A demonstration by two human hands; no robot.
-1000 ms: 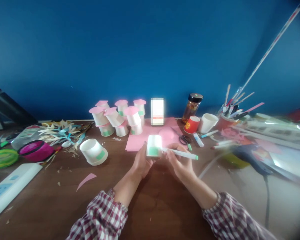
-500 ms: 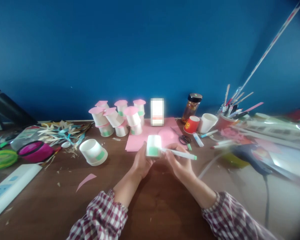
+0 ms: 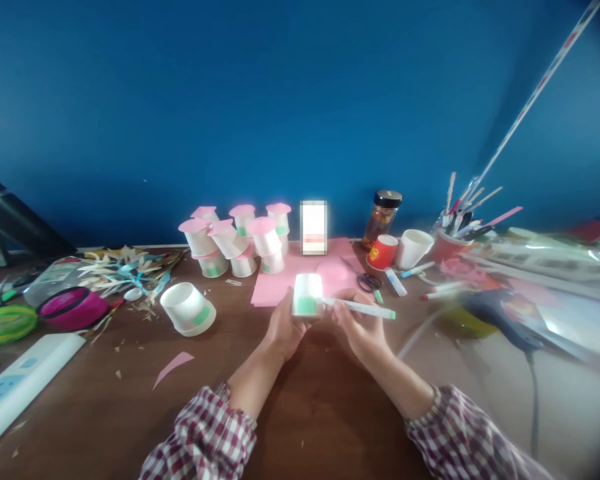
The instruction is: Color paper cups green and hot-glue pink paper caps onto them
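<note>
Your left hand (image 3: 283,328) grips the white cup (image 3: 308,285) below the frame's centre; your right hand (image 3: 363,330) pinches the marker (image 3: 367,309) beside it; if the white cup twists, the marker may overrun the green patch (image 3: 307,306).

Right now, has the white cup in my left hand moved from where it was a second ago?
No, not visibly: the white cup keeps its place against the pink sheet lying behind it.

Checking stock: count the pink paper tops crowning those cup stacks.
6 pink paper tops: three across the back, three across the front of the stacked cups; more may be hidden.
</note>
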